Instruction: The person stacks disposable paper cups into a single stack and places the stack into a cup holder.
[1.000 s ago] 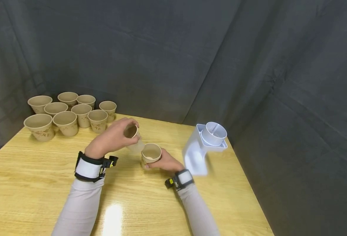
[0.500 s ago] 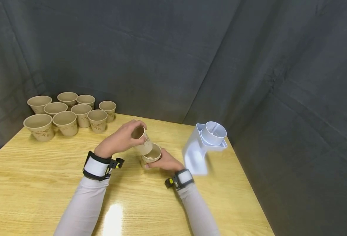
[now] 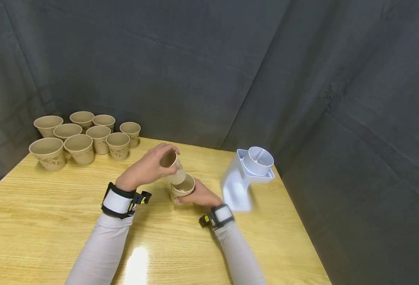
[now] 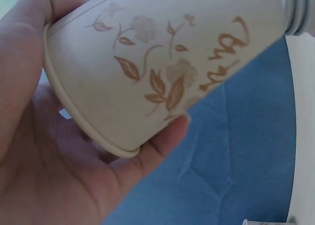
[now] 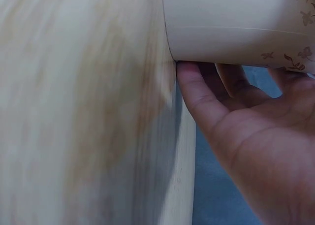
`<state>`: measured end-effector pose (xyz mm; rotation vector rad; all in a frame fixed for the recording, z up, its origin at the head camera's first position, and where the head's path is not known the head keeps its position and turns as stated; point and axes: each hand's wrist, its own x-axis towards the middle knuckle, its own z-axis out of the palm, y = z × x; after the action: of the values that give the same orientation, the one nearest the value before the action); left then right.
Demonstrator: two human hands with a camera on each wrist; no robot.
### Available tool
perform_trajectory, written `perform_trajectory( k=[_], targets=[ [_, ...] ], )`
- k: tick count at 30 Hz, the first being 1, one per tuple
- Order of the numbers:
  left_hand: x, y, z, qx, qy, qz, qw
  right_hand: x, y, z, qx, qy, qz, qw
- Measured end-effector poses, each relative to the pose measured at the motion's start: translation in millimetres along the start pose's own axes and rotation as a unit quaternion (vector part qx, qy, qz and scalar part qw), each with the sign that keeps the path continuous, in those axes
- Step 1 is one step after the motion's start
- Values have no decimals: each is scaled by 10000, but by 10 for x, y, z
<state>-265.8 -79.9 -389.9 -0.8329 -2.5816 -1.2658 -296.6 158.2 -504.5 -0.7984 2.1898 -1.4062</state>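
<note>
A tan paper cup [image 3: 175, 170] with brown flower print is held by its rim in my left hand [image 3: 150, 166]. It leans, its base over the mouth of a stack of nested paper cups [image 3: 177, 192]. Layered rims [image 4: 297, 11] of that stack show at the top right of the left wrist view. My right hand [image 3: 200, 194] curls round the stack, which stands on the table; in the right wrist view my fingers [image 5: 202, 94] touch the lowest cup's wall [image 5: 221, 38] near its base. How far the upper cup reaches into the stack is hard to tell.
Several paper cups [image 3: 79, 148] stand upright in a group at the back left of the wooden table [image 3: 166, 245]. A white plastic dispenser-like stand [image 3: 236, 190] with a round cup-shaped top is to the right. Dark cloth [image 3: 181, 71] hangs behind and at the sides.
My left hand has moved right with its cup, from beside the stack to over its mouth; over the last half second it barely shifted. The right hand and stack have stayed put.
</note>
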Motion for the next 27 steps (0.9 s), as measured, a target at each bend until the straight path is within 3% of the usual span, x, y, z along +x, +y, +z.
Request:
perform_trajectory(
  k=[7,20,27],
  targets=[
    [30,-6,73,-118,-37,37,9999,1,3,-3,-100,-27,-44,9999],
    [79,-32,274,237,-351,172,9990,4,1,-4,-89,-41,94,9999],
    [92,4,358,320,-510,71,9982,-2,-12,-4,2,-103,37,9999]
  ],
)
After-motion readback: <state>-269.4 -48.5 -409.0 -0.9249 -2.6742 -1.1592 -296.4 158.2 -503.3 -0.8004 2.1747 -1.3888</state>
